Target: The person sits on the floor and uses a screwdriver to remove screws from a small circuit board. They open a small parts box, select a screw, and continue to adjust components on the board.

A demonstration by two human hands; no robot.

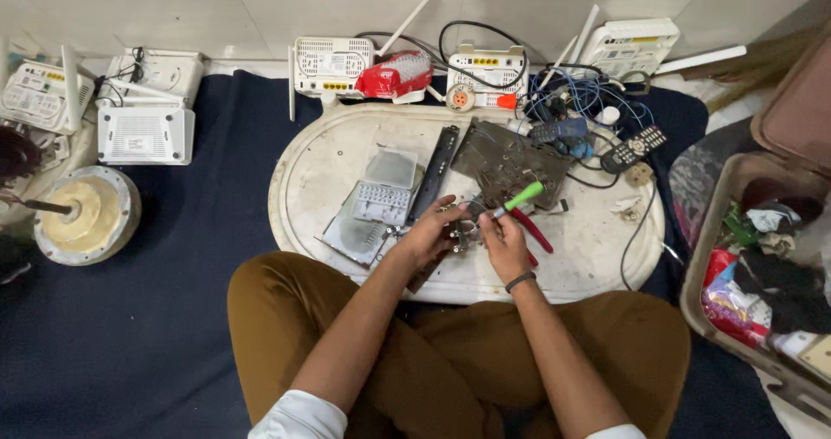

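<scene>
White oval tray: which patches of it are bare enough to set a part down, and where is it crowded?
The white oval tray is bare along its left rim, beside the grey plastic cover panels, and at the right near the loose black cable. The middle is crowded around the brown circuit board, left hand and right hand.

I note one red plastic packet (394,77) with white print, crumpled, lying against the white routers at the tray's far edge. Coloured wrappers (725,293), red and clear, sit in the brown bin at right.
</scene>
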